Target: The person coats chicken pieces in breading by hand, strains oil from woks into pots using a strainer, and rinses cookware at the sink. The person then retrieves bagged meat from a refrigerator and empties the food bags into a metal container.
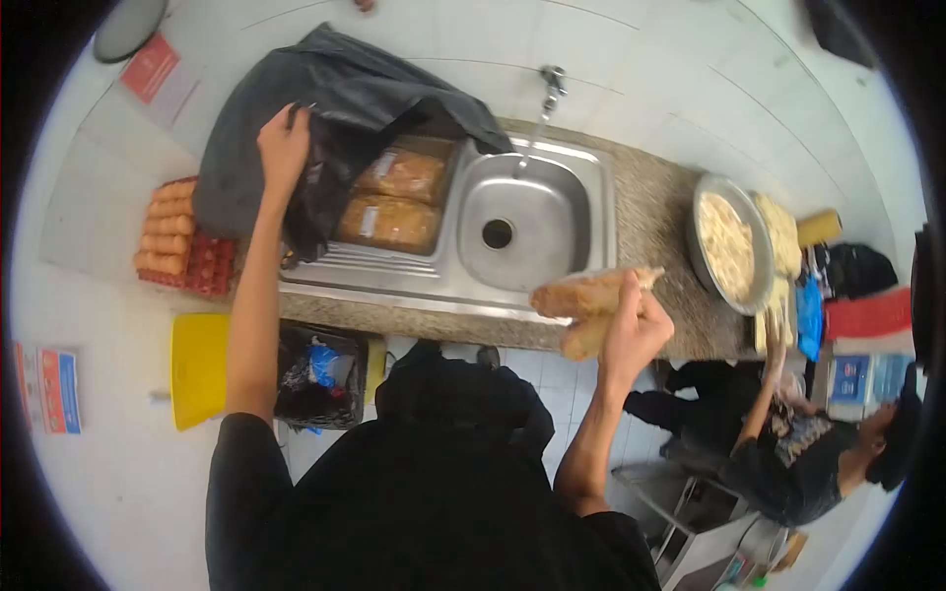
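My left hand [284,148] is closed on the edge of a large black plastic bag [345,81] and holds it up. Beneath the lifted edge, packs of bread [392,221] in clear wrapping with white labels lie beside the sink basin. My right hand [636,333] grips bagged bread [581,294] by the gathered end of its wrapping, over the counter's front edge. Two brown-gold loaf shapes hang from that grip, to the left of my fingers.
A steel sink [522,217] with a tap [550,89] is set into the stone counter [658,197]. Egg trays [169,236] stand at the left end. A metal bowl [727,241] of pale food sits right. A co-worker [798,448] is at lower right. Below are a yellow bin [199,369] and a black-lined bin [320,379].
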{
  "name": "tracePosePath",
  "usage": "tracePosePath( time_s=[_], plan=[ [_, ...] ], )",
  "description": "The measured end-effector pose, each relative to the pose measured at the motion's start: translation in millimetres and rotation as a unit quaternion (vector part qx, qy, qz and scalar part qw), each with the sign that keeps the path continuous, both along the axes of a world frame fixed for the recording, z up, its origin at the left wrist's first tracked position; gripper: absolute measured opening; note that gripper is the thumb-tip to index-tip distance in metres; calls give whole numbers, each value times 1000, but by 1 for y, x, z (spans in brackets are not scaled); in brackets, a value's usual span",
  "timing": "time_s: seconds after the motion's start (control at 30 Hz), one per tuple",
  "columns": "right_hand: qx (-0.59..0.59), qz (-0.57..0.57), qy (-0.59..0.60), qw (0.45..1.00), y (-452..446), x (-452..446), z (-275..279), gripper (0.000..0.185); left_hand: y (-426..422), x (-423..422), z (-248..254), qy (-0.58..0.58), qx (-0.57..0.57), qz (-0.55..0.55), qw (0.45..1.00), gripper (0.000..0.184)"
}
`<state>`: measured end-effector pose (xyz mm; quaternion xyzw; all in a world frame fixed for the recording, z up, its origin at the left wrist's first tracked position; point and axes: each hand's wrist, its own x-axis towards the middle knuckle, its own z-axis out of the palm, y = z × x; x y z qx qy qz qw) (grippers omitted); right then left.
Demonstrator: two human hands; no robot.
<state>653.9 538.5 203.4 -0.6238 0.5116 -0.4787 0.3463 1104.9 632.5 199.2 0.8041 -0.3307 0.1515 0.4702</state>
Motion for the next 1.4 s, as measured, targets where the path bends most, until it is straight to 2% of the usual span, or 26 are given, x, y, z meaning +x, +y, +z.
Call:
tracePosePath(
  time_s=[0.17,0.23,0.3,0.33,0.4,0.43,0.5,0.53,0.57,0.63,0.67,0.7,0.77,0.83,0.93,0.97,1.0,1.03,1.07,1.1,1.13,1.2,1.27,1.33,1.37,1.4],
  plan=[
    [-103,173,-110,973,-15,115,9,35,-7,23,29,131,-63,-21,989,27],
    [-196,249,-38,948,-30,160,5,34,-10,31,35,144,-59,-28,987,28],
    [-191,338,-98,916,-49,227,-15,32,-13,30,41,-20,11,69,997,27],
    [-216,374,-69,899,-62,257,-30,30,-14,30,42,-29,-36,46,998,27],
    [-97,438,-95,889,-77,314,-85,19,-6,10,43,-88,-55,11,995,30],
    [-240,456,7,857,-80,318,-94,12,-5,2,35,-80,-116,7,990,37],
    [-93,323,76,939,-76,364,-171,19,8,-42,30,-202,-53,123,970,32],
    [-145,287,144,936,-77,364,-187,24,18,-52,7,-133,-96,74,984,16],
    [-69,331,134,931,-72,323,-137,29,32,-54,-30,-114,-72,21,991,20],
    [-115,240,167,949,-92,343,-183,26,42,-70,-96,3,-6,-102,995,17],
    [-123,217,172,953,-107,351,-196,26,37,-87,-115,164,-23,-178,970,16],
    [-53,244,223,942,-118,357,-207,29,30,-101,-116,180,47,-190,964,26],
    [27,255,271,928,-110,355,-225,33,12,-102,-148,114,56,-221,967,36],
    [-187,55,195,961,-87,348,-230,43,0,-98,-151,64,310,-286,904,40],
    [-21,187,154,970,-38,296,-187,41,-26,-97,-141,30,416,-336,845,47],
    [-34,297,304,904,-28,292,-196,45,-35,-95,-141,15,466,-354,811,57],
    [-41,396,443,803,-23,285,-198,50,-44,-91,-145,-149,400,-397,813,51],
    [-31,394,445,804,-21,288,-201,50,-48,-84,-149,16,449,-374,812,48],
    [-23,351,534,769,-15,300,-193,53,-48,-99,-100,181,492,-336,782,46],
    [-15,307,617,724,-11,311,-191,57,-48,-21,-233,51,428,-352,831,48],
    [-8,340,588,734,-14,321,-202,66,-49,50,-353,-93,361,-337,865,52],
    [59,396,516,757,-25,335,-245,67,-47,11,-195,101,516,-361,770,42],
    [120,446,439,771,-16,334,-251,67,-59,22,-199,93,504,-383,769,43],
    [-84,353,614,701,-3,311,-228,64,-79,18,-204,80,476,-412,773,44],
    [-81,359,616,696,-4,308,-227,64,-87,15,-207,77,462,-421,777,44],
    [-5,339,562,755,-2,313,-226,59,-91,14,-208,74,451,-429,779,44]
  ],
)
